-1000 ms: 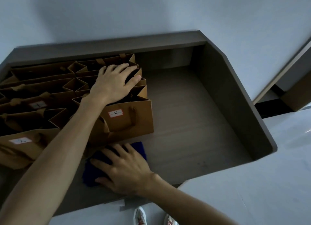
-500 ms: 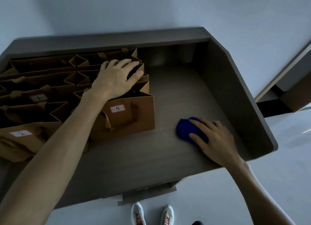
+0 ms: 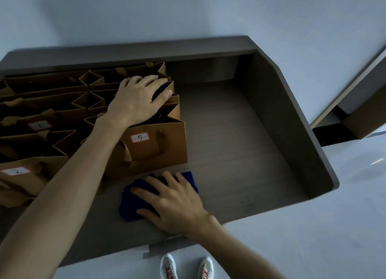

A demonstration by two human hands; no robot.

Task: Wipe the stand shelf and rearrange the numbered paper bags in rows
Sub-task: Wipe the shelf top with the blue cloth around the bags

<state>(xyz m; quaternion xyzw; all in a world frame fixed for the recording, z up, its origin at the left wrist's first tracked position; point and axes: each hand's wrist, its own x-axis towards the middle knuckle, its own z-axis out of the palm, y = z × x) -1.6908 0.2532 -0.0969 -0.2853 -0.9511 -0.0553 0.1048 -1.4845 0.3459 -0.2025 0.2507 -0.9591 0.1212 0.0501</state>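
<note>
Several brown paper bags stand packed in rows on the left half of the dark grey stand shelf (image 3: 236,145). The nearest right one carries label 5 (image 3: 154,145); a bag labelled 2 (image 3: 18,178) stands front left and one labelled 1 (image 3: 39,125) behind it. My left hand (image 3: 140,101) lies flat across the open tops of the right-hand bags, fingers spread. My right hand (image 3: 173,203) presses with straight fingers on a blue cloth (image 3: 133,205) lying on the shelf just in front of bag 5.
The shelf has a raised back wall (image 3: 204,66) and a slanted right side wall (image 3: 277,120). The right half of the shelf floor is bare. My shoes (image 3: 186,267) show below the front edge. Another piece of furniture (image 3: 363,103) stands at the far right.
My right hand has swept the blue cloth from the right part of the shelf back left to just in front of bag 5. My left hand stays on the bag tops.
</note>
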